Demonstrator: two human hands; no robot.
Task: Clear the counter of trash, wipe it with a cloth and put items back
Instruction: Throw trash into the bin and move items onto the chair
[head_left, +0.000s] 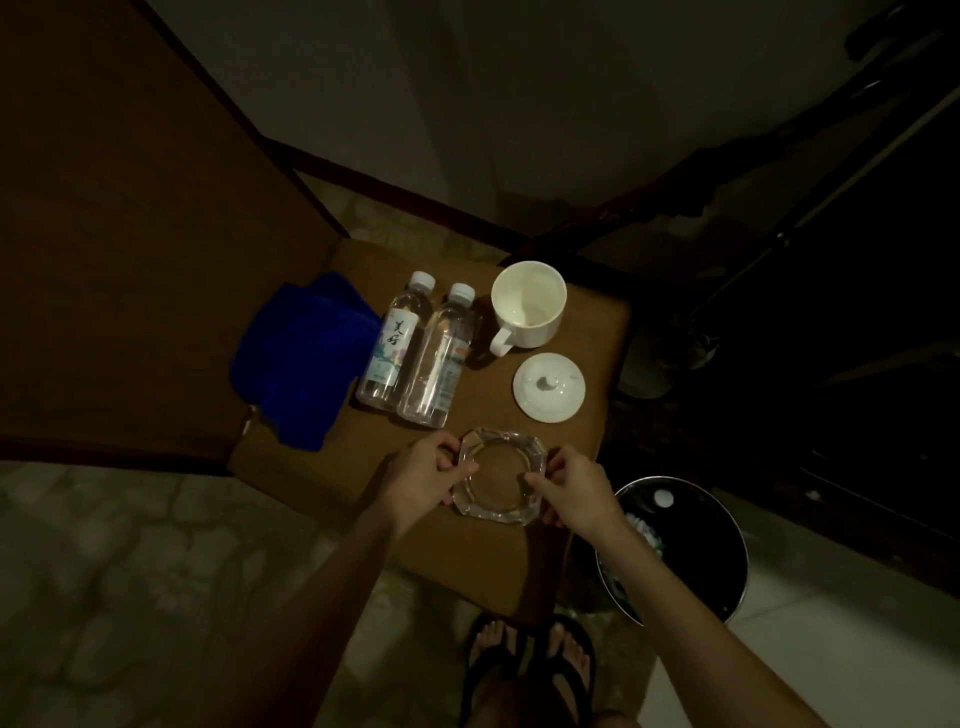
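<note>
A clear glass ashtray (498, 475) sits near the front edge of a small brown table (587, 332). My left hand (423, 478) grips its left rim and my right hand (574, 493) grips its right rim. Behind it stand two clear water bottles (392, 348) (439, 358) side by side. A blue cloth (304, 358) lies bunched at the table's left edge. A white mug (527, 306) stands at the back right, with its white lid (549, 387) lying beside it.
A dark round trash bin (691, 551) with some white trash inside stands on the floor at the table's right. A brown chair or panel rises at the left. My sandalled feet (530, 660) stand in front of the table. Dark furniture fills the right.
</note>
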